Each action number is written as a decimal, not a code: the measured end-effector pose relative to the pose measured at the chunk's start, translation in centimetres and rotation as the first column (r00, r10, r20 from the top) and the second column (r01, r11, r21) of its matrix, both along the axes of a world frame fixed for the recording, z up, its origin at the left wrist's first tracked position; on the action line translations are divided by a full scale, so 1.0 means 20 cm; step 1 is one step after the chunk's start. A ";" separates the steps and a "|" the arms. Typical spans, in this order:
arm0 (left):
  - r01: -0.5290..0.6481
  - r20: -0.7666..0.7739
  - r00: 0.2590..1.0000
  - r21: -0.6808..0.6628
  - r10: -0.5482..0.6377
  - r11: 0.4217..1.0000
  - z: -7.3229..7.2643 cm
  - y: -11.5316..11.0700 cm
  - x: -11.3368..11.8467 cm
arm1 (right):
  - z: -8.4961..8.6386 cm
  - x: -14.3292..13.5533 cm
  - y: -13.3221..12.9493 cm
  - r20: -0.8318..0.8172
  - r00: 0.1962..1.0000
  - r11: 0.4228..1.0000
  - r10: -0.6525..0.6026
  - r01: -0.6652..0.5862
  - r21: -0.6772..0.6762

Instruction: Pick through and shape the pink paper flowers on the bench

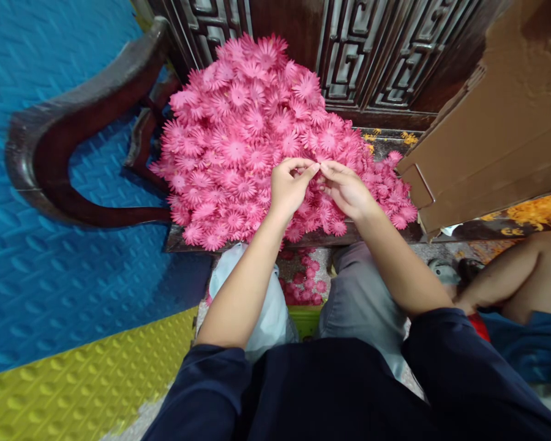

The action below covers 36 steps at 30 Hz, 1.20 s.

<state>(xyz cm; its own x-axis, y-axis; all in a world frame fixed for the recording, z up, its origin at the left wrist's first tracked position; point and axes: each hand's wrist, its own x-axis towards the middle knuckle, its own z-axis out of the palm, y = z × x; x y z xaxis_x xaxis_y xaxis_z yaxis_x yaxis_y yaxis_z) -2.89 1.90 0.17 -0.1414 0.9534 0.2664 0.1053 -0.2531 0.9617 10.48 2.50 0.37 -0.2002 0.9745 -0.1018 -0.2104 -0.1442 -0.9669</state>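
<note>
A big heap of pink artificial flower heads [239, 147] covers a dark wooden bench seat [390, 237]. Over the heap's front right part, my left hand [288, 187] is closed in a pinch of thumb and index finger. My right hand [349, 191] pinches too, its fingertips meeting those of the left. Whatever lies between the fingertips, if anything, is too small to make out. More pink flowers [307, 282] lie on the floor between my legs.
A curved wooden armrest [41, 141] rises at the left, before blue padding [27, 275]. A cardboard box [487, 135] stands at the right, with orange flowers [542, 211] beyond it. Another person's arm and leg [528, 269] show at the right edge. Carved panels [358, 55] form the back.
</note>
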 end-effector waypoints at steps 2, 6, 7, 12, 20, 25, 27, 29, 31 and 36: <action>-0.025 -0.046 0.999 0.023 0.027 0.999 -0.01 0.00 0.00 | 0.01 0.00 0.00 0.025 1.000 1.000 -0.001 0.001 -0.003; -0.054 -0.073 0.996 0.029 0.056 0.998 -0.01 0.01 0.00 | 0.03 -0.02 -0.02 0.016 1.000 0.999 0.004 -0.003 -0.032; -0.056 -0.074 0.996 0.025 0.058 0.998 -0.02 0.01 0.00 | 0.03 -0.02 -0.02 0.006 1.000 0.999 0.005 -0.005 -0.040; -0.066 -0.077 0.995 0.013 0.067 0.998 -0.02 0.01 0.01 | 0.04 -0.02 -0.02 -0.025 1.000 0.997 0.007 -0.009 -0.079; -0.304 -0.089 0.946 0.097 0.313 0.948 -0.03 0.05 -0.07 | -0.02 0.04 0.05 0.026 0.990 0.989 -0.137 0.139 -0.055; -0.625 -0.284 0.726 0.108 0.627 0.773 0.03 0.07 -0.18 | -0.05 0.07 0.07 0.046 0.985 0.986 -0.165 0.165 0.007; -0.629 -0.373 0.671 0.172 0.641 0.758 0.05 0.06 -0.18 | -0.05 0.06 0.06 0.034 0.986 0.987 -0.160 0.161 -0.010; -0.548 -0.355 0.718 0.240 0.598 0.801 0.05 0.02 -0.14 | -0.04 0.04 0.05 0.037 0.989 0.989 -0.146 0.147 -0.013; -0.440 -0.286 0.812 0.272 0.509 0.856 0.04 -0.02 -0.08 | -0.03 0.02 0.03 0.041 0.990 0.991 -0.132 0.132 -0.004; -0.273 -0.276 0.905 0.206 0.323 0.940 0.03 -0.07 0.03 | 0.00 0.00 0.01 -0.008 0.996 0.996 -0.085 0.085 -0.021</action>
